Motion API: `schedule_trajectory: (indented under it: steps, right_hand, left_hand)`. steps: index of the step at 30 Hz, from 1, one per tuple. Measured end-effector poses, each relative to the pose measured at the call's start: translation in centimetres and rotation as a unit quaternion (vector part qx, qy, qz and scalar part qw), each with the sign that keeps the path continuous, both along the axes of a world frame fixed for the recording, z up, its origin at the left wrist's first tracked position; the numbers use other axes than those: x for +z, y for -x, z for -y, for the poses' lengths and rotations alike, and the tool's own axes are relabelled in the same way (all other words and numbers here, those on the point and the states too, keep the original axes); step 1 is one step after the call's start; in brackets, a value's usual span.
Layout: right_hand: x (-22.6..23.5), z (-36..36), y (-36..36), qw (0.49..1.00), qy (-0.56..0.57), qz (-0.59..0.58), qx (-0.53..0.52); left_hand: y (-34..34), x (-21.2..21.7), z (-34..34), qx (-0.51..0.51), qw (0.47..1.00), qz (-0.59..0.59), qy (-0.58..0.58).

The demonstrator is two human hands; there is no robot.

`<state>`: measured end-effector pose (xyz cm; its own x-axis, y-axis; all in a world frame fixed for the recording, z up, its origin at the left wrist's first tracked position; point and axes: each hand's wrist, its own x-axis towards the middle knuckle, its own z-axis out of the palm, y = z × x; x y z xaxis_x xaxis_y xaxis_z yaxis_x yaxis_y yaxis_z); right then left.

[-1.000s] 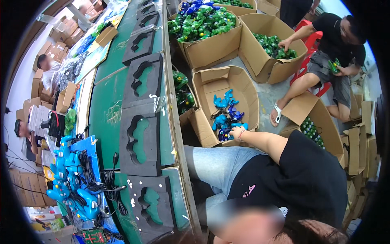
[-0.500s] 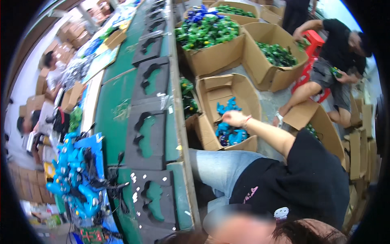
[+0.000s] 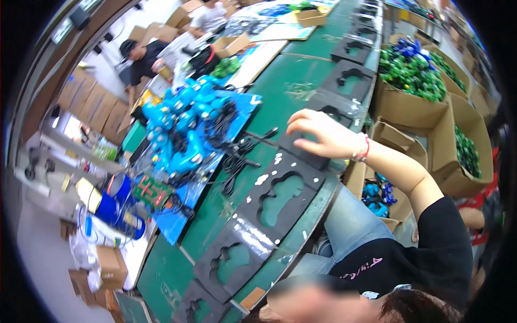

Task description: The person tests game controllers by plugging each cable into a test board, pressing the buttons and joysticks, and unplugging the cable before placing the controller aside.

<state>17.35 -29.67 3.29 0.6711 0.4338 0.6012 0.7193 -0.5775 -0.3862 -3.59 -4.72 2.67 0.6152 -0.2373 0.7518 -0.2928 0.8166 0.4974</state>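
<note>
My right hand point(image 3: 323, 134) is over a dark foam tray point(image 3: 291, 141) on the green conveyor belt. Its thumb and fingers are apart, and nothing shows between them. A red band circles the wrist. Nearest to it is another black foam tray point(image 3: 250, 207) with a controller-shaped cutout and white flecks. Left of the trays, teal game controllers point(image 3: 188, 153) are heaped on a blue sheet point(image 3: 175, 226), their black cables point(image 3: 231, 161) trailing onto the belt. Below my right forearm, a cardboard box point(image 3: 401, 212) holds a few teal controllers point(image 3: 377, 207). My left hand is out of the picture.
Large cartons point(image 3: 412, 116) at the right hold green pieces point(image 3: 409, 75) with some blue ones on top. More foam trays point(image 3: 350, 51) line the belt. A green circuit board point(image 3: 151, 192) sits by the blue sheet. Co-workers point(image 3: 141, 62) are across the belt.
My right hand has come out of the cardboard box of teal controllers and is over the foam trays. The view has swung left, showing more of the belt and the controller heap.
</note>
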Motion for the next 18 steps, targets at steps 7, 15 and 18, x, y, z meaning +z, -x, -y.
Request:
schedule_trajectory:
  steps: [7,15,18]
  right_hand:
    - [-1.4,-11.5,-6.0,0.98,0.163,-0.101,-0.056]
    - [-2.7,-12.5,-8.3,0.992,0.088,-0.087,-0.007]
    - [-0.6,-10.6,-9.2,0.981,-0.025,-0.193,-0.009]
  left_hand:
    - [1.1,0.0,-3.0,0.168,0.984,-0.048,0.026]
    - [0.7,-0.8,-4.3,0.263,0.956,-0.133,0.0]
    - [0.5,-1.0,-4.9,0.312,0.937,-0.158,-0.011]
